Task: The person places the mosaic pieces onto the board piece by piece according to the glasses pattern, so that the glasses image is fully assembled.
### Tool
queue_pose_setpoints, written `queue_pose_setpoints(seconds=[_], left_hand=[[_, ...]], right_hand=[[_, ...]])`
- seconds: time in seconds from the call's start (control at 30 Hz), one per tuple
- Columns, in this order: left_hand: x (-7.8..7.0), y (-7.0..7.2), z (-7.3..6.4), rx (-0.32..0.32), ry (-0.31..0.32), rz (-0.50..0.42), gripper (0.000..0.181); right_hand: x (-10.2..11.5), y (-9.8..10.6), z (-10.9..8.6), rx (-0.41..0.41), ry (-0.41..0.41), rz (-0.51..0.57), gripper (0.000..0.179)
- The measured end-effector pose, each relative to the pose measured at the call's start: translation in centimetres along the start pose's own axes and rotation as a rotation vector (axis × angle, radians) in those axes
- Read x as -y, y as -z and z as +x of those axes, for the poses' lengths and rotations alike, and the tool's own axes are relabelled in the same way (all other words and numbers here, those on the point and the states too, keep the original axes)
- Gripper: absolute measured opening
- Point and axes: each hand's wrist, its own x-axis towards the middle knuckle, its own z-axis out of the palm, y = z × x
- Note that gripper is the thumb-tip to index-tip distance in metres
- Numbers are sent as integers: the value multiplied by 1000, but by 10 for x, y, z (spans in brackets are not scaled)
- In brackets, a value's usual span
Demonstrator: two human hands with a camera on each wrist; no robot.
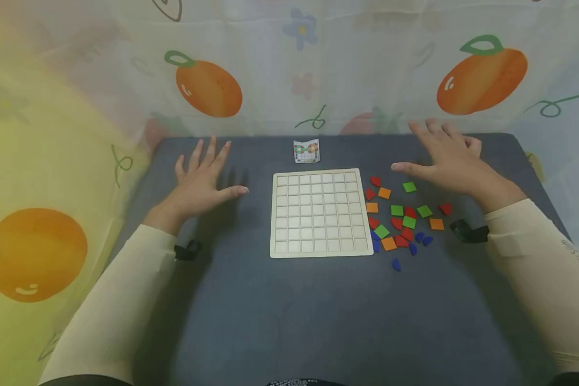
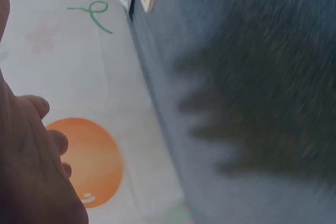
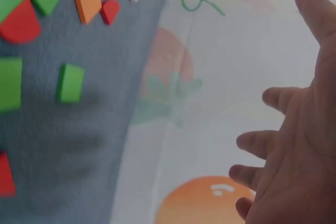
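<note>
My left hand [image 1: 196,179] hovers with spread fingers over the table's left side and holds nothing. On the other side, my right hand [image 1: 451,158] is raised above the back right of the table, its fingers apart and its palm bare in the right wrist view. Between the hands lies a pale square board [image 1: 321,213] divided into a grid of cells, with no pieces in them. Beside its right edge are scattered flat pieces: green squares [image 1: 396,210], orange squares [image 1: 436,224], red rounded-edge pieces [image 1: 402,240] and small blue pieces [image 1: 396,264]. Several overlap each other.
A small printed card [image 1: 306,151] with a coloured pattern on a grid stands behind the board. The dark grey table [image 1: 289,316] meets a fruit-printed cloth [image 1: 260,80] at the back and left. A dark wrist strap piece [image 1: 469,231] hangs below the right wrist.
</note>
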Motion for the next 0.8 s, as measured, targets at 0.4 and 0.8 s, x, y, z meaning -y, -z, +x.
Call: queue_pose_setpoints(seconds=[0.4,0.8], left_hand=[[19,-80,6,-62,-151,-446,101],[-4,-120,2,-53,-134,-524,97]], right_hand=[[0,-47,13,-45,38,440,92],[-10,-104,21,-160,-31,665,78]])
